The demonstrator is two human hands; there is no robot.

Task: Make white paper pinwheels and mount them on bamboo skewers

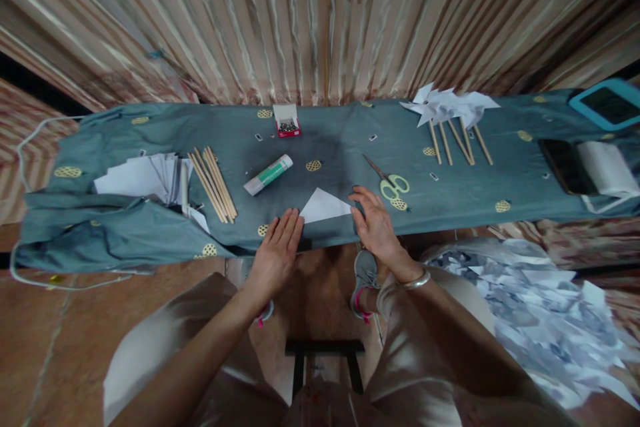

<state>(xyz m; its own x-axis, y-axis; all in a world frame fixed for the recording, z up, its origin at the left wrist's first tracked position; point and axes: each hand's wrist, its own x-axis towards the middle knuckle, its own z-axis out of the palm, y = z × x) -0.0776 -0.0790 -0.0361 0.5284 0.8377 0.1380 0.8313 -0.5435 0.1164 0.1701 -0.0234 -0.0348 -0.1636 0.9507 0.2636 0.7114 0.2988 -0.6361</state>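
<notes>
A white sheet of paper folded into a triangle point(324, 205) lies on the cloth near the front edge, its peak pointing away from me. My left hand point(281, 247) rests flat with its fingers stretched out, the fingertips at the paper's left corner. At the right corner, my right hand point(374, 223) has its thumb touching the paper, with the fingers slightly bent and apart from the thumb. Scissors with light green handles point(393, 183) lie just beyond my right hand. A green and white tube point(269, 175), perhaps glue, lies beyond the left hand.
A dark green cloth point(340, 147) covers the narrow table. To the left are wooden sticks point(214, 183) and stacked white paper point(143, 177). A small box of metal fasteners point(287, 123) stands behind. Paper pinwheels point(450, 110) and a phone point(567, 167) lie right; a bag of paper pieces point(540, 307) sits below.
</notes>
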